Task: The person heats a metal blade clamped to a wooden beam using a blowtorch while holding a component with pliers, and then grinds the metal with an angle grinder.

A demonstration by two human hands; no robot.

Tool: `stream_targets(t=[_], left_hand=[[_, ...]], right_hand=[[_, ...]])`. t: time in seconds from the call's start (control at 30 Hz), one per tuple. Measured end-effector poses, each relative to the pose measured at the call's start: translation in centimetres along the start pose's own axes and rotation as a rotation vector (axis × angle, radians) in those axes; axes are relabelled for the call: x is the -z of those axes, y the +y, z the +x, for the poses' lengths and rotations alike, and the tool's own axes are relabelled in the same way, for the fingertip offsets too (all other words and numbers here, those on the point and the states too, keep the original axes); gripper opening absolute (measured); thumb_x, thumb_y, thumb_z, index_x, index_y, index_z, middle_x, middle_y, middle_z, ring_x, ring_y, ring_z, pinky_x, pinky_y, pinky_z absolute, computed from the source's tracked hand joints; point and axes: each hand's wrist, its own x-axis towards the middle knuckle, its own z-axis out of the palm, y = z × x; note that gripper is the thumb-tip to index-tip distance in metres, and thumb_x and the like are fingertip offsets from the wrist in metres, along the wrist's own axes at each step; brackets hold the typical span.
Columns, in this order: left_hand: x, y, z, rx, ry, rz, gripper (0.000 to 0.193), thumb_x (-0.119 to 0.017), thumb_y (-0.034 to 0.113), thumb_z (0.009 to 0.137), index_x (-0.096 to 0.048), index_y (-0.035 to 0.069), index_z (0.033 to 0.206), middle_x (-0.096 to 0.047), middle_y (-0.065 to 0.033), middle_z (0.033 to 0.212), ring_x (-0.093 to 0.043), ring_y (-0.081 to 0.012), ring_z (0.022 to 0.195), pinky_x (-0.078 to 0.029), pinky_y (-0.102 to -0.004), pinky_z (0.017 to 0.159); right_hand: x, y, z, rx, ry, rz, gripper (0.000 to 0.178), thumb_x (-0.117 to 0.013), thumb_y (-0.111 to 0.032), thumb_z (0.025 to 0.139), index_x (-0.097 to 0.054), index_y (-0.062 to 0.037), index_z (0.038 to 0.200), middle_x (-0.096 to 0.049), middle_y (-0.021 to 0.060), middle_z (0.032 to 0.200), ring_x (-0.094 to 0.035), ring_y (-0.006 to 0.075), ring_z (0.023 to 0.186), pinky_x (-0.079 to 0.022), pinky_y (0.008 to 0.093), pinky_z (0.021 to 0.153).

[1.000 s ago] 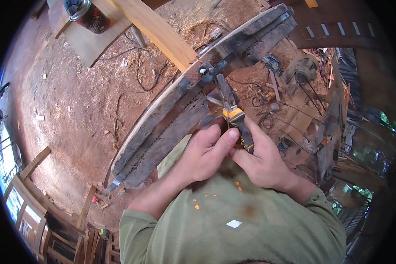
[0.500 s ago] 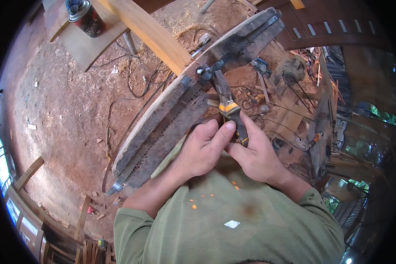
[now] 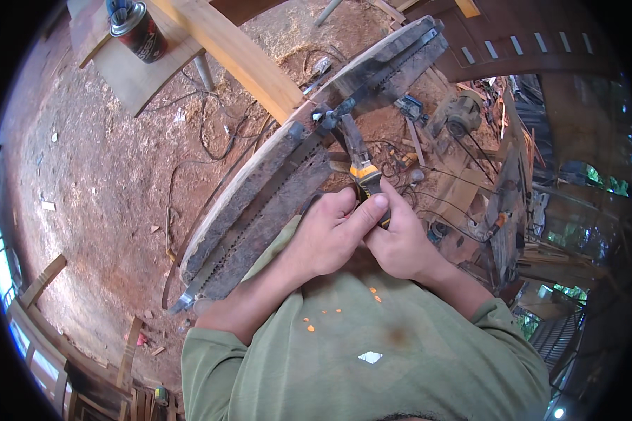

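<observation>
Both hands are closed on a pair of pliers [image 3: 364,168] with yellow-and-black handles and a dusty metal head. My left hand [image 3: 333,228] wraps one side, its thumb pressed on the handle. My right hand [image 3: 404,242] grips the other side. The head of the pliers points away from me, up to a dark fitting [image 3: 333,116] at the middle of a long saw blade [image 3: 263,191]. That toothed blade runs diagonally between weathered wooden boards [image 3: 221,210]. The fingers hide much of the handles, and whether the jaws touch the blade cannot be made out.
A pale wooden beam [image 3: 249,63] meets the boards from behind. A can [image 3: 139,34] with brushes stands on a board at the far left. Cables [image 3: 203,119] lie on the dirt floor. To the right are a motor [image 3: 465,112] and scrap timber [image 3: 460,193].
The pliers and both hands stay in nearly the same place, with the hands slightly closer around the handles. The whole view has shifted a little.
</observation>
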Motion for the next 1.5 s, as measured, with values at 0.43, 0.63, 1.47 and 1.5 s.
stream_targets(t=[0.43, 0.63, 1.47, 1.5], left_hand=[[0.1, 0.6, -0.4, 0.147, -0.102, 0.052, 0.043, -0.056, 0.035, 0.104, -0.065, -0.006, 0.096, -0.058, 0.0001, 0.076, -0.052, -0.0070, 0.075, -0.046, -0.0291, 0.066], [-0.3, 0.3, -0.4, -0.056, -0.085, 0.219, 0.044, -0.060, 0.035, 0.101, -0.061, -0.007, 0.085, -0.068, -0.0201, 0.089, -0.065, -0.0250, 0.079, -0.050, -0.0392, 0.071], [2.3, -1.3, -2.9, 0.084, -0.203, 0.417, 0.034, -0.059, 0.024, 0.101, -0.063, -0.004, 0.120, -0.069, -0.0158, 0.114, -0.064, -0.0228, 0.107, -0.049, -0.0363, 0.095], [2.3, -1.5, -2.9, 0.084, -0.208, 0.419, 0.034, -0.059, 0.024, 0.101, -0.063, -0.004, 0.120, -0.069, -0.0158, 0.114, -0.064, -0.0228, 0.107, -0.049, -0.0363, 0.095]], right_hand=[[0.3, -0.5, -1.0, -0.008, -0.053, -0.048, 0.059, -0.050, 0.006, 0.094, -0.033, 0.0009, 0.150, -0.055, 0.0090, 0.133, -0.052, 0.0163, 0.125, -0.042, 0.0319, 0.107], [2.2, -1.1, -1.9, -0.075, 0.085, 0.209, 0.062, -0.058, -0.001, 0.096, -0.033, 0.0012, 0.153, -0.061, 0.0068, 0.122, -0.058, 0.0137, 0.114, -0.047, 0.0303, 0.100], [3.5, -2.3, 0.4, 0.321, 0.088, -0.771, 0.062, -0.062, -0.010, 0.092, -0.042, -0.0002, 0.150, -0.063, 0.0229, 0.098, -0.064, 0.0330, 0.087, -0.051, 0.0398, 0.081], [3.5, -1.7, 0.4, 0.364, 0.098, -0.755, 0.062, -0.062, -0.011, 0.092, -0.043, -0.0018, 0.149, -0.062, 0.0230, 0.095, -0.064, 0.0341, 0.085, -0.051, 0.0411, 0.078]])
